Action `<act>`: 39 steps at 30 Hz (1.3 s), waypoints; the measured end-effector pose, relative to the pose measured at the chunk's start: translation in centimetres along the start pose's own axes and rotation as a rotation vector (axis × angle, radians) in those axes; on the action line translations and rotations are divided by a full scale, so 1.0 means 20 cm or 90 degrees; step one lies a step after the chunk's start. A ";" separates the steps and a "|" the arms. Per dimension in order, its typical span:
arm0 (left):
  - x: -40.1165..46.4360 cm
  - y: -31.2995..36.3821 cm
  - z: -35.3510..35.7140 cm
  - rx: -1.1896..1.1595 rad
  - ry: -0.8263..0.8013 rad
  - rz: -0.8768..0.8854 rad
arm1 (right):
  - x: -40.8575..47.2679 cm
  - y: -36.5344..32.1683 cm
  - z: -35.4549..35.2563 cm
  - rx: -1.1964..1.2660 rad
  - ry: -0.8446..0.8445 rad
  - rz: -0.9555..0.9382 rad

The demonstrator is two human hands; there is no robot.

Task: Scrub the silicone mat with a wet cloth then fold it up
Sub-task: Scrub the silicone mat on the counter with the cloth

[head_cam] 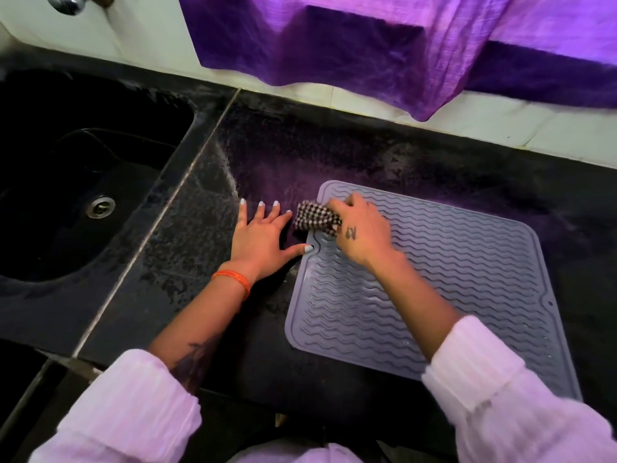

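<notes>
Head view: one mat (pixel 450 279), one cloth (pixel 314 219).

A single head-worn view looks steeply down and forward from above a dark counter (pixel 334 152), close enough that both forearms run in from the bottom edge, at about 7 and 5 o'clock. The wide lens bends straight lines: the counter's back edge slopes from 10 o'clock toward 3 o'clock. The grey mat (pixel 450 269) lies just right of centre, its near corner running under the right sleeve (pixel 500 389) at 5 o'clock. The sink (pixel 83 168) fills the 9 o'clock side, and a purple cloth (pixel 400 45) hangs across 12 to 2 o'clock. The tap at 11 o'clock is cropped, probably only its base showing.
</notes>
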State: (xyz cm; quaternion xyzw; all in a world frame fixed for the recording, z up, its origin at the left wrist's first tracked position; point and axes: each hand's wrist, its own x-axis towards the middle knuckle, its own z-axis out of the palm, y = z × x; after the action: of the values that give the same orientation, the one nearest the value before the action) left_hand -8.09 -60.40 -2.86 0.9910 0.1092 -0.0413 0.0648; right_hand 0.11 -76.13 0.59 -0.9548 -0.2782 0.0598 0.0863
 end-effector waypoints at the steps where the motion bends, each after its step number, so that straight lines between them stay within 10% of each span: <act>1: 0.00 0.00 0.00 -0.003 -0.001 0.001 | -0.06 -0.02 0.03 -0.001 0.022 -0.009; 39: 0.00 -0.01 -0.04 -0.042 -0.086 -0.016 | -0.32 0.08 0.04 0.163 0.013 0.038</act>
State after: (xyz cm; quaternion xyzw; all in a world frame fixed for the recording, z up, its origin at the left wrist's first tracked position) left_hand -8.03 -60.00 -2.08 0.9819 0.1183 -0.1051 0.1042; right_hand -4.59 -80.80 -0.12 -0.9443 -0.2389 0.0880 0.2087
